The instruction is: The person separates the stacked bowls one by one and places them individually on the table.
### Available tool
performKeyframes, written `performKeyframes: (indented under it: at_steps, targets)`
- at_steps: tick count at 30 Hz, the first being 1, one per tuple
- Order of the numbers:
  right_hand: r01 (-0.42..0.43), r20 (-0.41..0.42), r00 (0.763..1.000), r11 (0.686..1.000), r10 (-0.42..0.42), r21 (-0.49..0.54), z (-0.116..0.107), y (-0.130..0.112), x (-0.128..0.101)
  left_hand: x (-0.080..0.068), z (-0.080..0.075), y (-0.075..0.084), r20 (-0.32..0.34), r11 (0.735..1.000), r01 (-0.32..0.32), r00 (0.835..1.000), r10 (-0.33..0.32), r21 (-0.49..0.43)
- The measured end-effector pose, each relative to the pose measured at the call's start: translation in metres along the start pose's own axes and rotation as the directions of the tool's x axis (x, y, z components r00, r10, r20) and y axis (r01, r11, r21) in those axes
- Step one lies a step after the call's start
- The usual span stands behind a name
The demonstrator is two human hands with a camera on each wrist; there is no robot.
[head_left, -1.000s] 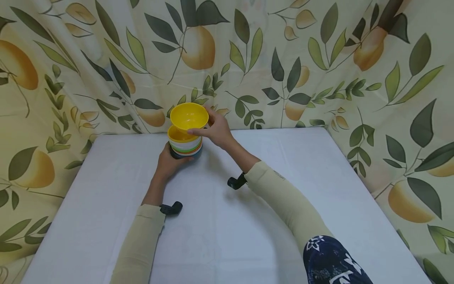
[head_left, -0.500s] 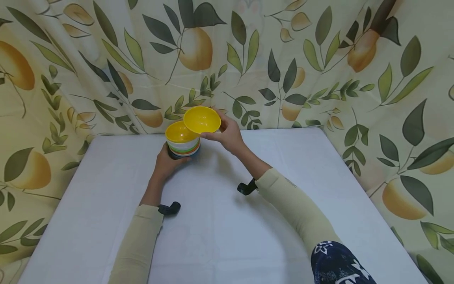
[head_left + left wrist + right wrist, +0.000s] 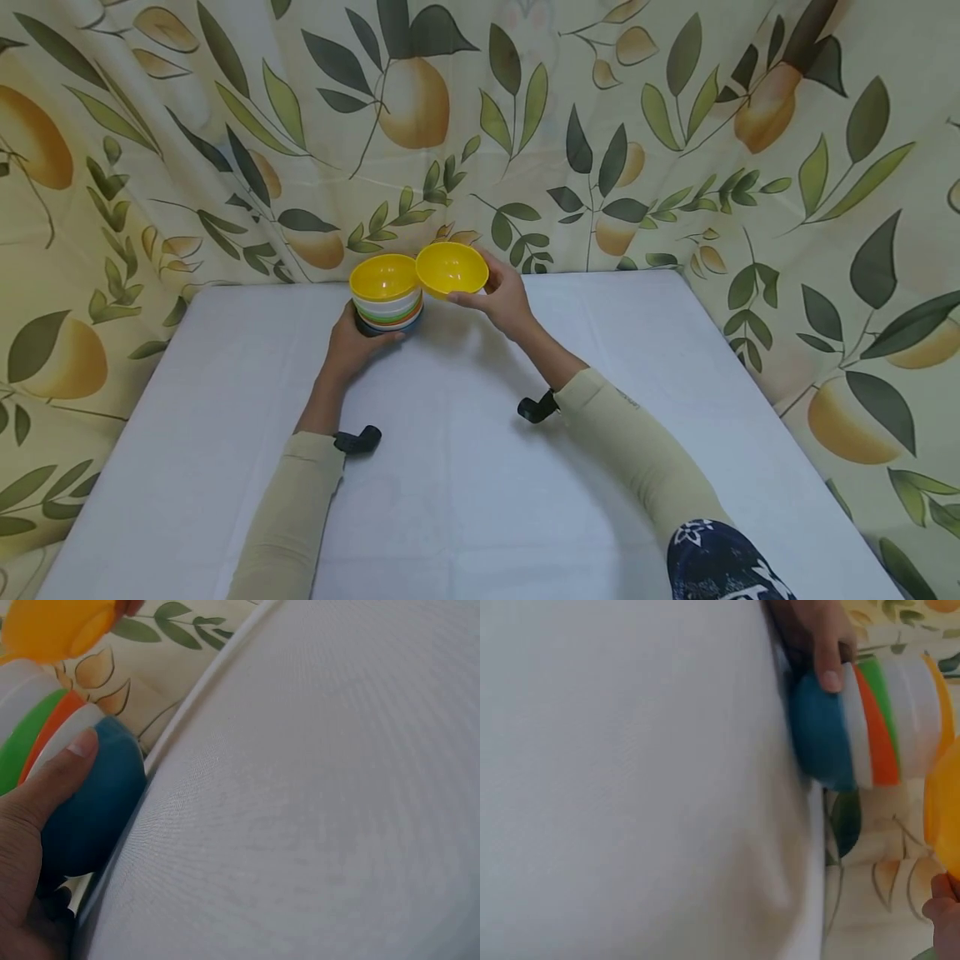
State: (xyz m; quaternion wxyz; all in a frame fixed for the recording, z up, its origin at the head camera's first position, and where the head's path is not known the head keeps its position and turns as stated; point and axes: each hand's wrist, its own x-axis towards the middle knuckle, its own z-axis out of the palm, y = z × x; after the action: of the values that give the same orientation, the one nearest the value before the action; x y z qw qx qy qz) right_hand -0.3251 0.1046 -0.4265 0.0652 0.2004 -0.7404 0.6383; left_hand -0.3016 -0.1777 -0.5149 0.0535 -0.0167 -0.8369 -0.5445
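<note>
Yellow bowl [image 3: 451,268] sits pinched in my right grip [image 3: 501,302], just right of the bowl stack [image 3: 386,296] my left grip [image 3: 352,346] clasps near the surface's far edge.

Table [image 3: 480,500] wide open in front & to the right of both arms, plenty of room for a hand to pass. Only obstacles sit at the far edge: stack of bowls [image 3: 388,304] w/ left hand [image 3: 352,346] round its base, yellow bowl [image 3: 452,269] held just beside it. Curtain [image 3: 600,125] walls in back & both sides
</note>
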Motion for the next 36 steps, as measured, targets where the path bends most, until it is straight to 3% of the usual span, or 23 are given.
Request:
performKeyframes:
  at_steps: [8,13,21,28,36]
  targets:
    - [-0.125,-0.029,0.992,0.991,0.124,-0.052,-0.010,0.027,-0.008,0.001,-0.001,0.000,-0.007,1.000,-0.009,1.000,0.009,-0.008]
    - [-0.180,-0.005,0.984,0.979,0.181,-0.099,-0.014,0.039,-0.014,0.001,-0.001,0.000,-0.002,1.000,0.013,1.000,-0.013,-0.005]
    - [-0.167,0.036,0.984,0.977,0.173,-0.132,-0.013,0.049,-0.020,-0.001,-0.002,-0.001,0.002,1.000,-0.002,1.000,0.002,-0.017]
    - [-0.216,0.040,0.974,0.962,0.225,-0.166,-0.017,0.053,-0.024,-0.001,0.000,-0.001,0.006,1.000,0.010,1.000,-0.010,-0.016]
    - [-0.228,0.064,0.969,0.960,0.240,-0.162,-0.021,0.058,-0.022,0.001,0.000,-0.001,-0.002,0.999,-0.023,1.000,0.023,-0.028]
